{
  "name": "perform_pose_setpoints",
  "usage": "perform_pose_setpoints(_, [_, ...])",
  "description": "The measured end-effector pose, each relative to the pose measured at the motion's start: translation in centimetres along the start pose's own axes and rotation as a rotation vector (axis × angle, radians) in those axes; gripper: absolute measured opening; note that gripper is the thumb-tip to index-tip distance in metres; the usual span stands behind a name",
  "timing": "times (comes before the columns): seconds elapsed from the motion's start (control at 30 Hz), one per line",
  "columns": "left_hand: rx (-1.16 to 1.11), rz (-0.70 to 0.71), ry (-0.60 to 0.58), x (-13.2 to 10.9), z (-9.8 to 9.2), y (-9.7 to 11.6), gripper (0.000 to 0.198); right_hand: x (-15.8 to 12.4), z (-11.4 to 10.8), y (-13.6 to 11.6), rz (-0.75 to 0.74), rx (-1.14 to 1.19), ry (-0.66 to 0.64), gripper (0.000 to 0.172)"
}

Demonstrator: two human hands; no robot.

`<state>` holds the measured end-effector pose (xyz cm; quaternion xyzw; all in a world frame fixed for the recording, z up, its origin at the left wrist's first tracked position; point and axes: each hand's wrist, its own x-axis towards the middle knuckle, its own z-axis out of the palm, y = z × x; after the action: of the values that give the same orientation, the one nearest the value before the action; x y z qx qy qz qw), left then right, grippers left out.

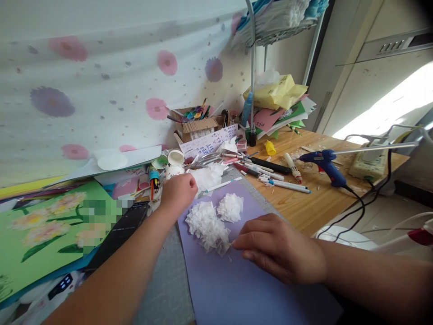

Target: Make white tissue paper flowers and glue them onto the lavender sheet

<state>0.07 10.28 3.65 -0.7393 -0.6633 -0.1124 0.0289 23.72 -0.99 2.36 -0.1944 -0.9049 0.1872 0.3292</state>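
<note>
On a purple sheet of paper [216,289] sit a large ruffled white tissue-paper flower [207,225] and a smaller white tissue-paper flower [230,207]. My right hand [282,248] is closed in a pinch at the large flower's lower right edge. A tiny pale tip shows at its fingertips; what it belongs to is hidden. Beyond the sheet's far left corner, my left hand [179,192] is curled closed beside a heap of white tissue paper [208,176]. Whatever lies inside its fingers cannot be seen.
At right lie a blue glue gun [326,164], a power strip [368,160] with cables and several markers [284,184]. A cardboard box [196,128] of paint tubes and brushes stands behind. Paper cups [176,158] are near my left hand; a green flower picture [43,225] lies left.
</note>
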Motion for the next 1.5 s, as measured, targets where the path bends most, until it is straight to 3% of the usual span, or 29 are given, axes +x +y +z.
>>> perform_pose_setpoints(0.17, [-0.287, -0.002, 0.002, -5.0, -1.2, -0.9, 0.013, 0.2, 0.2, 0.3, 0.071, 0.157, 0.033, 0.021])
perform_pose_setpoints(0.33, [-0.661, 0.095, -0.204, -9.3, -1.6, -1.1, 0.015, 0.6, 1.0, 0.4, 0.148, 0.245, 0.006, 0.021])
perform_pose_setpoints(0.7, [-0.982, 0.123, -0.552, -10.6, -1.3, -0.5, 0.010, 0.7, 1.8, 0.9, 0.213, 0.166, -0.140, 0.021])
perform_pose_setpoints(0.97, [-0.666, 0.190, -0.367, -10.5, 0.6, 0.6, 0.011, 0.6, 1.2, 0.8, 0.207, 0.125, -0.135, 0.020])
perform_pose_setpoints(1.17, [-0.633, 0.221, -0.329, -10.7, 1.1, 0.9, 0.012, 0.5, 0.9, -0.5, -0.016, -0.025, 0.059, 0.021])
perform_pose_setpoints(1.27, [-0.636, 0.223, -0.322, -10.8, 1.2, 1.0, 0.012, 0.7, 1.4, -0.8, -0.094, -0.105, 0.011, 0.019])
perform_pose_setpoints(1.5, [-0.637, 0.238, -0.295, -11.0, 1.4, 0.9, 0.013, 0.6, 2.8, -0.1, -0.075, -0.308, -0.085, 0.018])
